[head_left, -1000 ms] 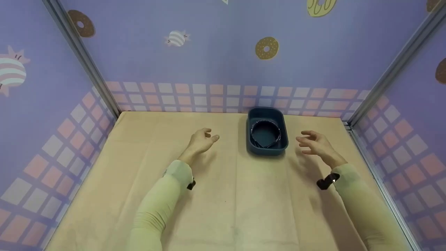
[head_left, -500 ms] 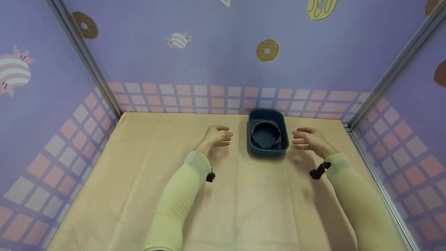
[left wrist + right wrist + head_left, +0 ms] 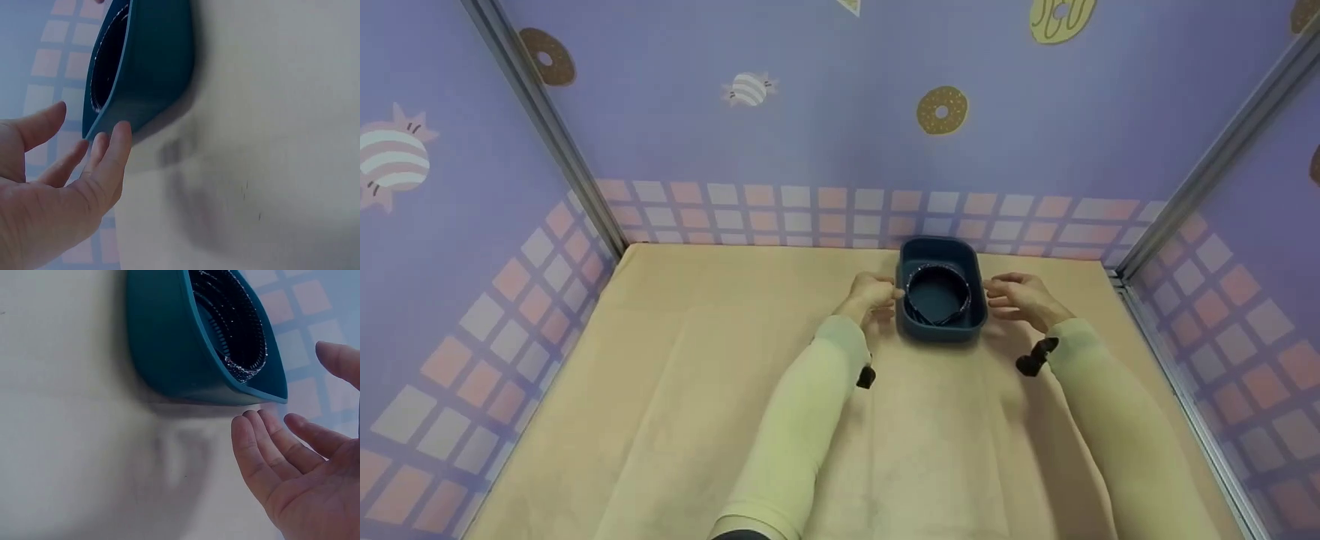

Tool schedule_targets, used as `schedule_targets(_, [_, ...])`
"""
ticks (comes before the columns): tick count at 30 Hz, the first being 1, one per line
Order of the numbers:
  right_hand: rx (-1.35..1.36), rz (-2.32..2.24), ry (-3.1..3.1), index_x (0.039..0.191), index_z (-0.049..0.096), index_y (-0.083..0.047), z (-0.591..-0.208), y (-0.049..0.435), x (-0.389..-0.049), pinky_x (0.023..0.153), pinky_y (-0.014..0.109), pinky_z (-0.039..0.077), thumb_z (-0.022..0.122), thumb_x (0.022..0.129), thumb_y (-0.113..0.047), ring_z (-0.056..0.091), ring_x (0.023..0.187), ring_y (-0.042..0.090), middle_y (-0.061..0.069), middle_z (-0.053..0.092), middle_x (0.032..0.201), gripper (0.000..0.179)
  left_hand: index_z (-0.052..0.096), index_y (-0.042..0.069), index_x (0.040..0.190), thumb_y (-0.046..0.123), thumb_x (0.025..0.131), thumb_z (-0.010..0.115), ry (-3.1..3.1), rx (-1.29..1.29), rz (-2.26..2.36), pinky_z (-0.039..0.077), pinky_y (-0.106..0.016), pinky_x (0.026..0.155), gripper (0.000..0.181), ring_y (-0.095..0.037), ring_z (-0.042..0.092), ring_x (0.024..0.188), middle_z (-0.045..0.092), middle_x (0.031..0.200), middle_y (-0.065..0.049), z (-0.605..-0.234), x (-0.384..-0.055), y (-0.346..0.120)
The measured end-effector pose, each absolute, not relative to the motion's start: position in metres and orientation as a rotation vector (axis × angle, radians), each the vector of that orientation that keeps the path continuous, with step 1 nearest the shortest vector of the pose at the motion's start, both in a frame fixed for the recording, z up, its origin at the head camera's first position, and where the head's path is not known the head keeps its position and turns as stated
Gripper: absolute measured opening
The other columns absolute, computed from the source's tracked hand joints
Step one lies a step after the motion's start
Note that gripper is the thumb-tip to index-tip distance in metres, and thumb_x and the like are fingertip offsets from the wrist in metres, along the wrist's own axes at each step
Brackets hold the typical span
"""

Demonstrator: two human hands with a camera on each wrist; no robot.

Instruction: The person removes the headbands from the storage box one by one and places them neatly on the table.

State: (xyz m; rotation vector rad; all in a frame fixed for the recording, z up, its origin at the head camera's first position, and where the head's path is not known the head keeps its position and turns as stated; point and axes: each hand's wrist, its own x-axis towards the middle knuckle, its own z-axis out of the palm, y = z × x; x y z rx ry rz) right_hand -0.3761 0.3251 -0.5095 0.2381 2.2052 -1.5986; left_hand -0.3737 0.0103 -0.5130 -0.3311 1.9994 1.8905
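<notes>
A teal rectangular bin [image 3: 943,334] stands near the back wall, right of the table's middle. Inside it lies a dark glittery hoop-shaped band [image 3: 257,334] with comb-like teeth on its inner side; its ends cross toward the front in the head view. My left hand [image 3: 872,292] is at the bin's left side, thumb apart from the fingers and fingertips right by the wall. On the opposite side, my right hand [image 3: 1020,298] has its fingers loosely extended just short of the bin. In the right wrist view a narrow gap shows between fingertips [image 3: 243,430] and bin.
A cream cloth [image 3: 720,360] with fold lines covers the table. Purple patterned panels [image 3: 810,112] enclose the back and both sides, with grey metal posts [image 3: 547,127] at the corners. Each wrist carries a small black camera mount.
My left hand has moved right across the table up to the bin's left side. My right hand has moved slightly left toward the bin. Bin and band stay in place.
</notes>
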Motion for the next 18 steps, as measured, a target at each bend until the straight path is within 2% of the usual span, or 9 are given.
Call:
schedule_targets(6, [0.267, -1.584, 2.183, 0.174, 0.030, -0.002, -0.516, 0.319, -0.385, 0.116, 0.035, 0.059, 0.066, 0.113, -0.038, 0.067, 0.137, 0.024, 0.023, 0.048, 0.172, 0.079, 0.056, 0.004, 0.163, 0.002, 0.101, 0.074, 2.095, -0.358, 1.787, 0.057, -0.053, 0.122, 0.064, -0.034, 0.069, 0.136, 0.065, 0.158, -0.017, -0.518, -0.380, 0.028])
schedule_targets(8, [0.278, -1.583, 2.183, 0.172, 0.033, -0.002, -0.518, 0.317, -0.388, 0.111, 0.032, 0.060, 0.066, 0.114, -0.034, 0.068, 0.134, 0.022, 0.021, 0.050, 0.171, 0.075, 0.057, 0.002, 0.161, 0.001, 0.101, 0.073, 2.127, -0.362, 1.770, 0.058, -0.051, 0.120, 0.062, -0.030, 0.070, 0.124, 0.070, 0.148, -0.016, -0.518, -0.380, 0.031])
schedule_targets(10, [0.286, -1.584, 2.182, 0.172, 0.035, -0.002, -0.520, 0.316, -0.389, 0.110, 0.032, 0.060, 0.066, 0.114, -0.031, 0.066, 0.134, 0.022, 0.019, 0.051, 0.169, 0.072, 0.062, 0.001, 0.156, 0.000, 0.100, 0.070, 2.144, -0.372, 1.769, 0.060, -0.051, 0.117, 0.057, -0.025, 0.069, 0.108, 0.074, 0.130, -0.013, -0.519, -0.380, 0.033])
schedule_targets(12, [0.297, -1.589, 2.186, 0.171, 0.037, -0.002, -0.523, 0.315, -0.390, 0.111, 0.033, 0.059, 0.065, 0.114, -0.026, 0.066, 0.132, 0.021, 0.017, 0.053, 0.166, 0.068, 0.068, 0.000, 0.148, -0.003, 0.099, 0.067, 2.131, -0.390, 1.799, 0.062, -0.051, 0.112, 0.049, -0.023, 0.066, 0.094, 0.072, 0.109, -0.009, -0.521, -0.381, 0.035])
schedule_targets(14, [0.302, -1.597, 2.189, 0.171, 0.039, -0.001, -0.525, 0.314, -0.391, 0.112, 0.034, 0.058, 0.064, 0.113, -0.020, 0.065, 0.128, 0.020, 0.015, 0.055, 0.161, 0.065, 0.072, -0.004, 0.138, -0.005, 0.099, 0.063, 2.124, -0.389, 1.813, 0.063, -0.050, 0.108, 0.040, -0.021, 0.061, 0.086, 0.064, 0.095, -0.006, -0.524, -0.381, 0.036])
schedule_targets(16, [0.304, -1.599, 2.201, 0.169, 0.042, -0.001, -0.528, 0.313, -0.392, 0.110, 0.034, 0.058, 0.062, 0.112, -0.016, 0.065, 0.121, 0.017, 0.011, 0.059, 0.152, 0.062, 0.072, -0.004, 0.134, -0.007, 0.099, 0.060, 2.101, -0.403, 1.832, 0.063, -0.049, 0.102, 0.036, -0.020, 0.060, 0.081, 0.059, 0.090, -0.004, -0.527, -0.382, 0.036])
schedule_targets(18, [0.303, -1.606, 2.207, 0.168, 0.044, 0.000, -0.530, 0.313, -0.392, 0.106, 0.031, 0.058, 0.061, 0.111, -0.012, 0.064, 0.113, 0.015, 0.006, 0.062, 0.139, 0.060, 0.070, -0.003, 0.140, -0.008, 0.100, 0.059, 2.084, -0.418, 1.841, 0.063, -0.045, 0.095, 0.042, -0.018, 0.058, 0.076, 0.059, 0.093, -0.003, -0.528, -0.383, 0.036])
